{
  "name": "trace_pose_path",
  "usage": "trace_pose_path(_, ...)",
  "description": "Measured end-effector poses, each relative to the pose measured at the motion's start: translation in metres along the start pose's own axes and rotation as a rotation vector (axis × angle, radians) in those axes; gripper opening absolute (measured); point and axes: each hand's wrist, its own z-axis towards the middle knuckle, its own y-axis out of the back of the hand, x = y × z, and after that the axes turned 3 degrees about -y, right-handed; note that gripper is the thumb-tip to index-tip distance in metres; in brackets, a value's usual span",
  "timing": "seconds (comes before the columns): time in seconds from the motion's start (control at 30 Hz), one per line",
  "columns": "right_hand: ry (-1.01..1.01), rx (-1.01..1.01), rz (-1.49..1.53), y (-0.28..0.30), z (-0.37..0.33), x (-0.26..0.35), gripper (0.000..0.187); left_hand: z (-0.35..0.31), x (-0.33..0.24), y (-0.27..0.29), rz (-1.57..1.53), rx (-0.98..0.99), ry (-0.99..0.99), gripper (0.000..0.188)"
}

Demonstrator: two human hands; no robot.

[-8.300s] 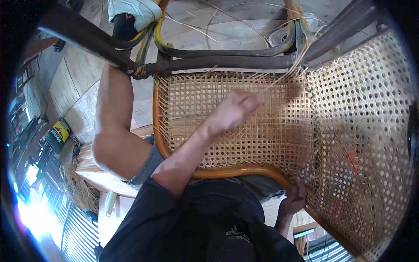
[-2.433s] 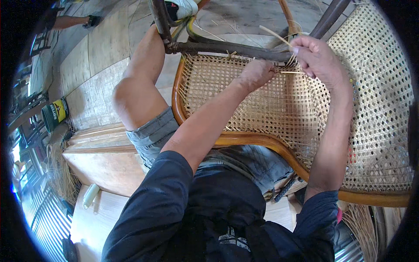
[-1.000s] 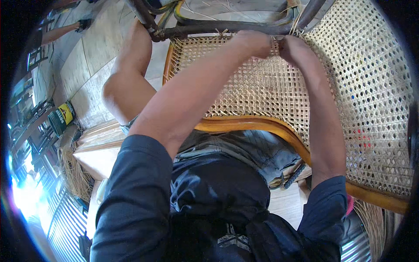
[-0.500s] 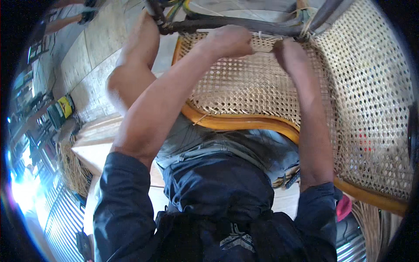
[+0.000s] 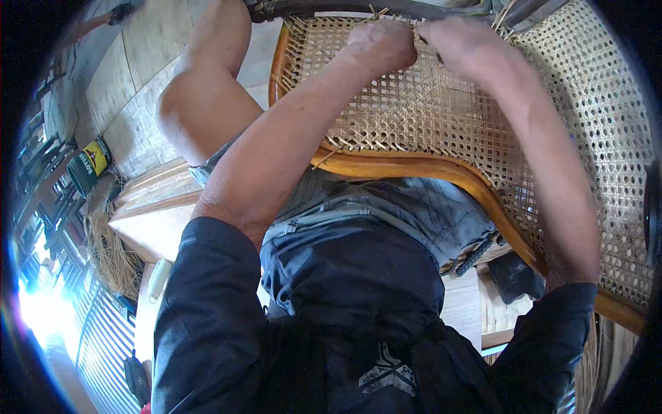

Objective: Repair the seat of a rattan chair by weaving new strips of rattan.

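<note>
Woven cane webbing (image 5: 407,114) fills a curved, orange-brown wooden chair frame (image 5: 386,165) that rests over my lap. At the webbing's far edge my left hand (image 5: 386,45) is closed in a fist, knuckles up. Just right of it, my right hand (image 5: 463,47) is slightly blurred, its fingers drawn together and pointing toward the left hand. Whatever the fingers grip is hidden or too small to name. Loose cane ends stick up along the far edge. A short strand end (image 5: 324,160) pokes out over the near rail.
A second cane panel (image 5: 593,117) rises on the right, joined to the frame. Dark rails (image 5: 358,8) cross beyond the far edge. On the left are my bare knee (image 5: 189,103), a pale wooden block (image 5: 155,221), a green and yellow can (image 5: 89,165) and a fibre bundle (image 5: 110,255).
The chair frame and webbing appear higher in view. My right hand has swung up, its elbow moving out to the right. My left hand stays closed, now closer to the right.
</note>
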Motion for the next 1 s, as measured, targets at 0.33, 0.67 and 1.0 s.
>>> trace_pose_path(0.33, 0.377, -0.255, 0.068, -0.022, 0.034, -0.092, 0.016, -0.041, 0.058, 0.005, 0.014, -0.172, 0.022, 0.031)
trace_pose_path(0.67, 0.274, -0.14, -0.061, -0.026, 0.03, -0.091, 0.01, -0.062, 0.046, 0.01, -0.025, -0.294, 0.057, 0.031)
trace_pose_path(1.0, 0.156, -0.068, -0.093, -0.029, 0.028, -0.088, 0.018, -0.041, 0.047, 0.06, 0.005, -0.372, 0.182, 0.032)
